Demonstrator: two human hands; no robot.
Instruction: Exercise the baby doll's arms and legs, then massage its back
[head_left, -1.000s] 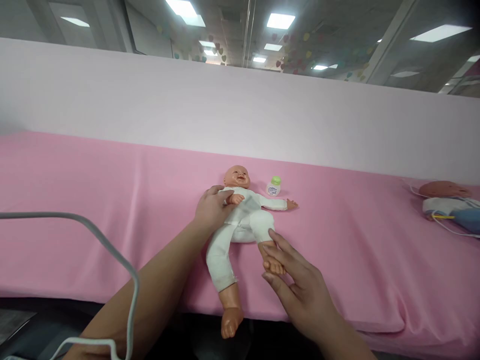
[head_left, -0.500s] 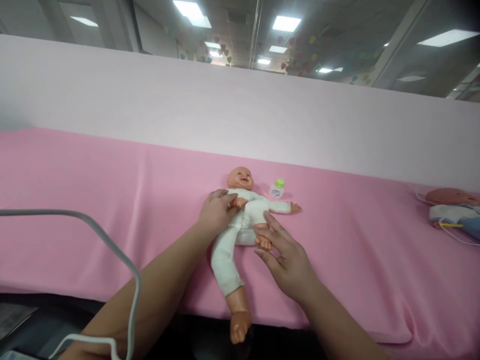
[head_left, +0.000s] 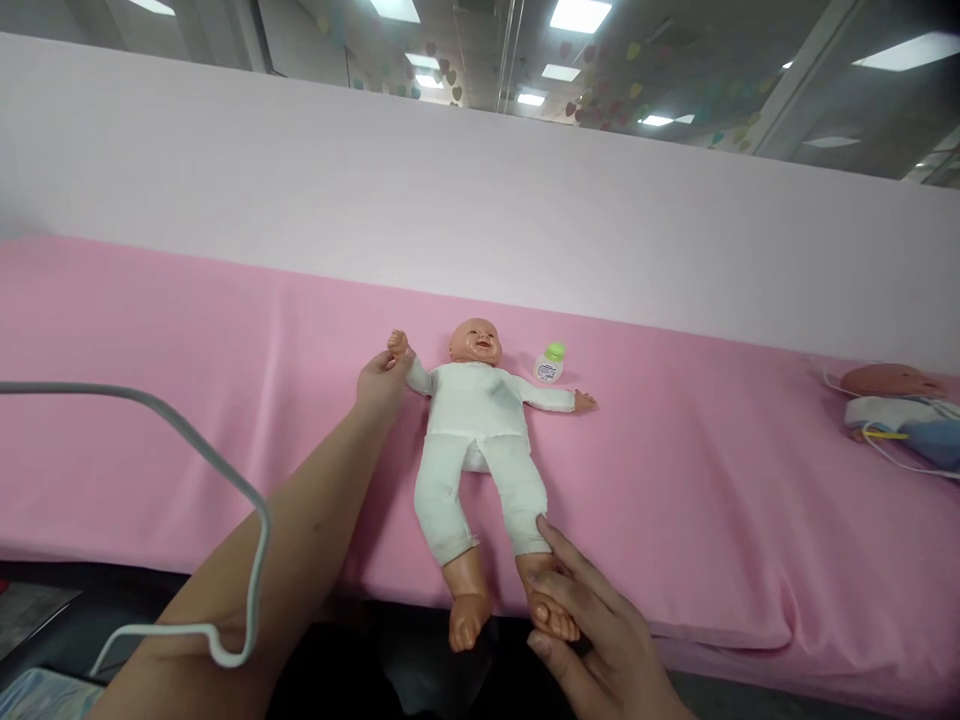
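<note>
Stretching out now — the doll [head_left: 478, 405] lies on its back on the pink sheet [head_left: 697, 480], and 2 of its limbs are suddenly long! A half-second ago that arm [head_left: 420, 377] is folded over the chest and the leg [head_left: 517, 500] is bent up; now the arm points out to the side and the leg runs straight toward the person. The left hand [head_left: 382, 382] pinches the doll's wrist, thumb and fingers closed on it. The right hand [head_left: 600, 620] cups the foot, fingertips along the ankle, thumb near the sole; how firmly it grips, I can't tell. So this looks like the extended half of a fold-and-stretch, worked on a diagonal pair. Both feet reach the sheet's front edge. The green-capped bottle [head_left: 550, 366] stands untouched beside the doll's head — and another doll [head_left: 892, 382] lies far off to the right.
</note>
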